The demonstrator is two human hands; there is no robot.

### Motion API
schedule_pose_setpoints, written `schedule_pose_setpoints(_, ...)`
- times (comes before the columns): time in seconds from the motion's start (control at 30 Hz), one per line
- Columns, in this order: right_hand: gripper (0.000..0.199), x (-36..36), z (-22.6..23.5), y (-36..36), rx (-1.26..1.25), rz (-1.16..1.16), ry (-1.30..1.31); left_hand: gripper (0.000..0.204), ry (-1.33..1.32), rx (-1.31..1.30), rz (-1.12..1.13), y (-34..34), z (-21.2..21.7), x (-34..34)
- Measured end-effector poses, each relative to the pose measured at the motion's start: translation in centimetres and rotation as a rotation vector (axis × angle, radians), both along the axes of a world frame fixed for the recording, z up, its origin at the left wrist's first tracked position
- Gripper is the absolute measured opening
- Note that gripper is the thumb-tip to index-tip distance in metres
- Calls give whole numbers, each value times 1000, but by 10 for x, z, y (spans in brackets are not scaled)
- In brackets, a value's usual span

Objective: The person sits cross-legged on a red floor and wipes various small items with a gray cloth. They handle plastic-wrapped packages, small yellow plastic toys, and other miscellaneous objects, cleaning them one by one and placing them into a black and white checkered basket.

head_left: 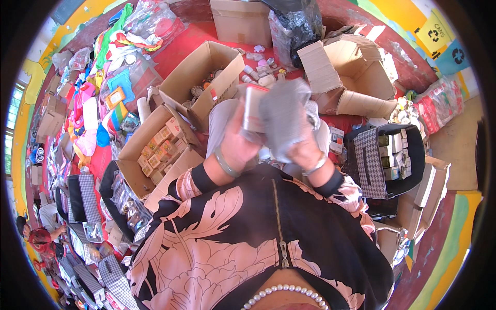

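Head view: a small whitish rectangular carton (253, 109) is gripped in the left hand (238, 147), fingers curled shut around it, while a crumpled grey plastic wrapper (283, 116) is pinched closed in the right hand (305, 150). Wrapping seems only begun. Below left, an open brown cardboard box of small packets (155, 150) is seen part filled.

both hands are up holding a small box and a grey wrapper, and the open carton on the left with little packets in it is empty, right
Not quite. In the head view the left hand and right hand do hold a small box and a grey wrapper, but the open carton on the left is not empty: small boxed packets fill part of it.
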State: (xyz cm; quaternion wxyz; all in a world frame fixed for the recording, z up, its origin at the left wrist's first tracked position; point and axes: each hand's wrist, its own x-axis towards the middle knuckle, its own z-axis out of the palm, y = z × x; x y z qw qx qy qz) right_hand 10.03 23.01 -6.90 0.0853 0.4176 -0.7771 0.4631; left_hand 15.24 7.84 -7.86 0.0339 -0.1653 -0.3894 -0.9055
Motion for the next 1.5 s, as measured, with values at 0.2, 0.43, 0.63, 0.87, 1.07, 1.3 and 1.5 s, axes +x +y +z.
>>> schedule_pose_setpoints(0.2,50,5,10,-15,288,-60,435,57,268,-1018,380,-4,3,11)
schedule_pose_setpoints(0.43,43,-7,16,-12,-43,-58,-40,48,407,-979,461,11,-2,6)
schedule_pose_setpoints(0.63,25,-5,22,-7,-184,-188,-326,36,-308,113,-246,19,-2,7)
schedule_pose_setpoints(0.87,38,-49,-22,13,-983,28,-1234,48,-119,-217,55,3,7,14)
schedule_pose_setpoints(1.07,41,-12,-6,-27,-849,135,-862,51,98,-965,700,-9,10,-3)
schedule_pose_setpoints(1.3,28,-7,-9,-22,-944,74,-1247,45,-104,-437,346,9,-13,-18)
schedule_pose_setpoints(1.5,21,-24,-11,3,-600,-191,-790,52,-250,98,32,-9,12,-12)
